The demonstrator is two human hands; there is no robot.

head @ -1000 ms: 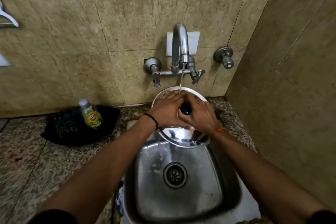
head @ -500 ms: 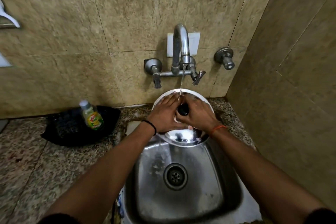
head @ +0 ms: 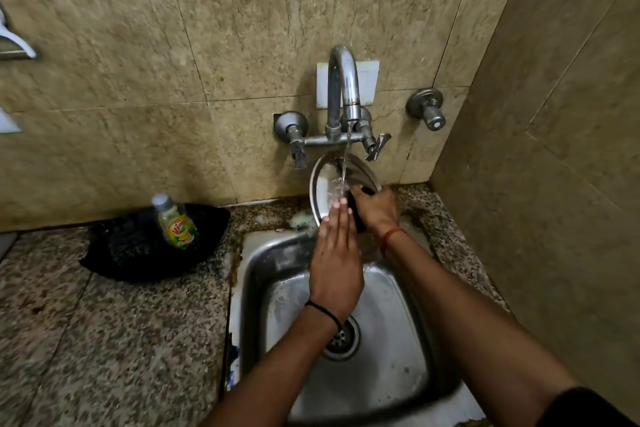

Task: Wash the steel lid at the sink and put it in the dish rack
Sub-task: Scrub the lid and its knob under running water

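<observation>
Steel lid (head: 327, 184): round, shiny, held tilted nearly on edge above the back rim of the sink, its face turned toward the left; wet. A thin stream of water (head: 346, 156) falls from the tap onto its face.

Knob of the lid (head: 356, 215): black, partly hidden by the right hand.

Right hand (head: 375, 210): grip closed around the black knob, holding the lid up under the stream; an orange thread (head: 393, 236) circles the wrist.

Left hand (head: 334, 263): fingers straight and together, flat, fingertips (head: 337, 206) touching the lid's face just below where the water lands; grip open, nothing held. A black band (head: 323, 312) sits on the wrist.

Tap (head: 343, 87): chrome swan-neck spout on a wall mixer with two handles, running. A separate chrome valve (head: 427, 111) is fixed to the wall at its right.

Sink (head: 391, 371): square steel basin with a round drain (head: 341, 340), set into the bench.

Bench (head: 104, 340): speckled granite, stained along the sink's left edge.

Bottle (head: 175, 222): small, clear, green-and-yellow label, white cap, standing on a black cloth-like heap (head: 138, 250) against the wall, well left of the sink.

Walls: beige stone tile at the back and the right.
</observation>
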